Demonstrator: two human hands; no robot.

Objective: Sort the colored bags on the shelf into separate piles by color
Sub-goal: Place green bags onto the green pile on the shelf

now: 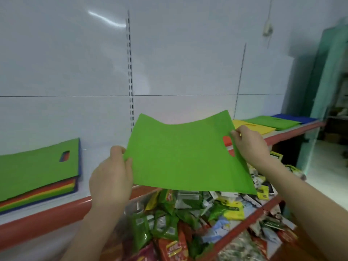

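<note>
You hold a green bag (184, 153) flat above the shelf (47, 217), a hand at each side edge.
The bag hides what lies behind it; something orange shows through its handle hole. Left of your left hand (111, 178) sits a mixed stack (37, 166). Beyond your right hand (248, 146) lie a yellow pile (252, 128), a green pile (273, 122) and a blue pile (293, 117). Blurred snack packets (169, 223) crowd below your fingers. Both hands pinch the bag's edges.

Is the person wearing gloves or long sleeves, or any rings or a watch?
No. The left hand and the right hand are bare: no gloves, no visible rings. The left forearm and the right forearm are bare too, with no sleeves, watch or bracelet in view.
</note>
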